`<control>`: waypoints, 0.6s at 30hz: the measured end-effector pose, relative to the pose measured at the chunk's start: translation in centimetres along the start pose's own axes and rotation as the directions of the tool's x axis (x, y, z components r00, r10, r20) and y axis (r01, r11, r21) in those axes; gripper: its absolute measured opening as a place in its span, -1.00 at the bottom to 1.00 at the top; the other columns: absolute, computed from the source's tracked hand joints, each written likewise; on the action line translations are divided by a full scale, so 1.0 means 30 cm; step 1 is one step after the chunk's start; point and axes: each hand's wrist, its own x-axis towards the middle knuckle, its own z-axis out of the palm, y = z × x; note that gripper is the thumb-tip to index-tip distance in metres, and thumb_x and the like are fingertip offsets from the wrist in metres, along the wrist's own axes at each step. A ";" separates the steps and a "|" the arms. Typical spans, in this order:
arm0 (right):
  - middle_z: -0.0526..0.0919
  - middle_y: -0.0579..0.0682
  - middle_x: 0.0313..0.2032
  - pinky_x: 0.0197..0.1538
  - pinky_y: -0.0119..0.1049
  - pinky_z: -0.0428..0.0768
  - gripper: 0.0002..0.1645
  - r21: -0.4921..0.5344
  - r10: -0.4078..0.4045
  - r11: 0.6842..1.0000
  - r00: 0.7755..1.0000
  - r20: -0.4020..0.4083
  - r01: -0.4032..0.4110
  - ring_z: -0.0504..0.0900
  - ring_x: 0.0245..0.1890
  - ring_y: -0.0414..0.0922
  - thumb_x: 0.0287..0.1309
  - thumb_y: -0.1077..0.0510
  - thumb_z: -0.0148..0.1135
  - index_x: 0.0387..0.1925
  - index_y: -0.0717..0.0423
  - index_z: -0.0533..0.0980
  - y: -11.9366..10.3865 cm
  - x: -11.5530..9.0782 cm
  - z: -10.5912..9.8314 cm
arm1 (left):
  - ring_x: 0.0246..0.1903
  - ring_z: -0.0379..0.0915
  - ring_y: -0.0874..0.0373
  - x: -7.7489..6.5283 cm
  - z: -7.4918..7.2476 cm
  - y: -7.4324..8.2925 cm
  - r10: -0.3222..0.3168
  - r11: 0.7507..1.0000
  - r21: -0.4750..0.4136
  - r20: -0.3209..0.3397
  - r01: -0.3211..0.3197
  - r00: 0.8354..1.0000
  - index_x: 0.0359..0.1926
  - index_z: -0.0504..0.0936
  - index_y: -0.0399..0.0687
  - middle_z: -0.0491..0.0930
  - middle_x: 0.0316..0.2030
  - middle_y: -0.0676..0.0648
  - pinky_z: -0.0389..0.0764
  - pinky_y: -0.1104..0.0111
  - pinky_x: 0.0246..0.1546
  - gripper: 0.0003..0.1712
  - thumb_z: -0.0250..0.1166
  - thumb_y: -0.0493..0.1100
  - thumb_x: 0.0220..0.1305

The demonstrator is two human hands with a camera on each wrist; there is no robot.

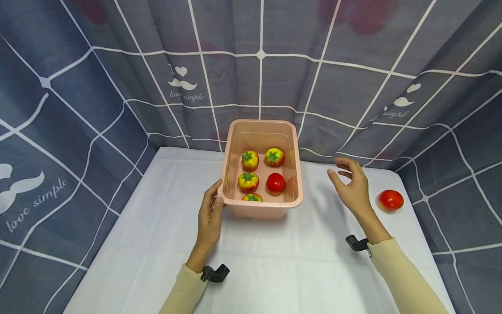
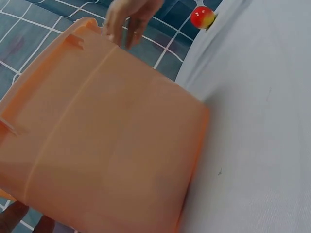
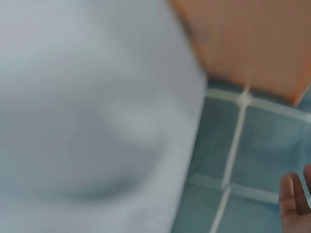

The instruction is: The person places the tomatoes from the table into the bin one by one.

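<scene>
A pink plastic box (image 1: 260,210) stands on the white table, its side filling much of the left wrist view. My left hand (image 1: 210,218) holds it at the near left corner, with thumb and fingers at the rim. Inside lie several glossy tomatoes: yellow-red ones with green tops, such as the tomato (image 1: 275,157) at the far right, and a plain red one (image 1: 276,183). My right hand (image 1: 351,187) hovers right of the box, fingers loosely bent and holding nothing. Farther right, another red tomato (image 1: 390,200) rests on the table; its yellow patch shows in the left wrist view.
The white-covered table (image 1: 298,261) extends around the box. A grey curtain (image 1: 231,78) with white grid lines hangs behind it and along both sides, close to the box's far end. Black wrist mounts (image 1: 215,274) sit on both forearms. The right wrist view is blurred.
</scene>
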 end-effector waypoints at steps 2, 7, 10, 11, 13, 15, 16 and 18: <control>0.67 0.13 0.18 0.23 -0.66 0.52 -0.48 -0.071 0.034 0.997 0.999 -0.042 -0.037 0.58 0.17 -0.20 0.33 0.18 0.50 0.27 0.16 0.60 0.045 -0.020 -0.036 | 0.47 0.44 -0.21 0.003 -0.002 -0.001 0.005 1.000 -0.004 -0.002 -0.005 1.000 0.62 0.34 0.28 0.34 0.59 0.02 0.63 0.57 0.27 -0.45 0.02 -0.13 0.75; 0.64 0.14 0.21 0.31 -0.52 0.42 -0.42 -0.170 0.129 0.974 0.982 -0.136 -0.151 0.41 0.16 -0.47 0.29 0.06 0.54 0.28 0.12 0.61 0.127 -0.070 -0.120 | 0.44 0.45 -0.29 0.012 -0.004 -0.006 0.016 1.000 -0.006 -0.008 -0.016 1.000 0.62 0.34 0.27 0.35 0.59 0.02 0.63 0.57 0.27 -0.46 0.02 -0.13 0.75; 0.59 0.19 0.19 0.24 -0.33 0.33 -0.38 -0.220 0.166 0.954 0.969 -0.185 -0.205 0.35 0.09 -0.40 0.26 0.03 0.56 0.30 0.09 0.60 0.173 -0.099 -0.164 | 0.44 0.45 -0.29 0.012 -0.003 -0.010 0.024 1.000 -0.012 -0.006 -0.024 1.000 0.62 0.34 0.22 0.35 0.59 -0.02 0.64 0.56 0.26 -0.45 0.01 -0.15 0.75; 0.57 0.22 0.18 0.22 -0.26 0.30 -0.36 -0.239 0.171 0.947 0.966 -0.196 -0.216 0.34 0.09 -0.32 0.25 0.03 0.56 0.30 0.09 0.60 0.190 -0.107 -0.178 | 0.44 0.46 -0.26 0.012 -0.002 -0.010 0.026 1.000 -0.013 -0.006 -0.026 1.000 0.62 0.34 0.21 0.35 0.59 -0.02 0.64 0.55 0.26 -0.45 0.01 -0.16 0.75; 0.53 0.27 0.20 0.23 -0.11 0.26 -0.32 -0.279 0.178 0.931 0.960 -0.217 -0.236 0.36 0.14 -0.11 0.23 0.04 0.56 0.33 0.10 0.57 0.229 -0.122 -0.204 | 0.43 0.49 -0.15 0.010 -0.001 -0.010 0.028 1.000 -0.014 -0.009 -0.028 1.000 0.62 0.34 0.19 0.36 0.59 -0.03 0.66 0.54 0.25 -0.45 0.01 -0.17 0.74; 0.49 0.32 0.26 0.30 0.05 0.24 -0.28 -0.301 0.186 0.919 0.953 -0.238 -0.254 0.35 0.25 0.12 0.21 0.06 0.56 0.35 0.13 0.53 0.268 -0.135 -0.230 | 0.40 0.53 0.01 0.007 0.001 -0.010 0.029 1.000 -0.012 -0.010 -0.029 1.000 0.62 0.35 0.19 0.37 0.58 -0.04 0.66 0.54 0.25 -0.45 0.01 -0.18 0.74; 0.46 0.32 0.31 0.38 0.15 0.20 -0.25 -0.306 0.202 0.912 0.947 -0.252 -0.275 0.29 0.36 0.19 0.22 0.06 0.55 0.38 0.12 0.50 0.287 -0.141 -0.241 | 0.39 0.54 0.09 0.006 0.002 -0.011 0.028 1.000 -0.010 -0.010 -0.028 1.000 0.63 0.34 0.19 0.37 0.58 -0.04 0.66 0.54 0.24 -0.45 0.01 -0.18 0.74; 0.35 0.29 0.46 0.48 0.31 0.11 -0.19 -0.305 0.257 0.889 0.924 -0.283 -0.341 0.16 0.52 0.26 0.23 0.05 0.52 0.45 0.08 0.43 0.320 -0.153 -0.263 | 0.37 0.54 0.21 0.003 0.004 -0.013 0.028 1.000 -0.008 -0.007 -0.028 1.000 0.63 0.34 0.18 0.37 0.58 -0.05 0.66 0.54 0.24 -0.45 0.00 -0.19 0.74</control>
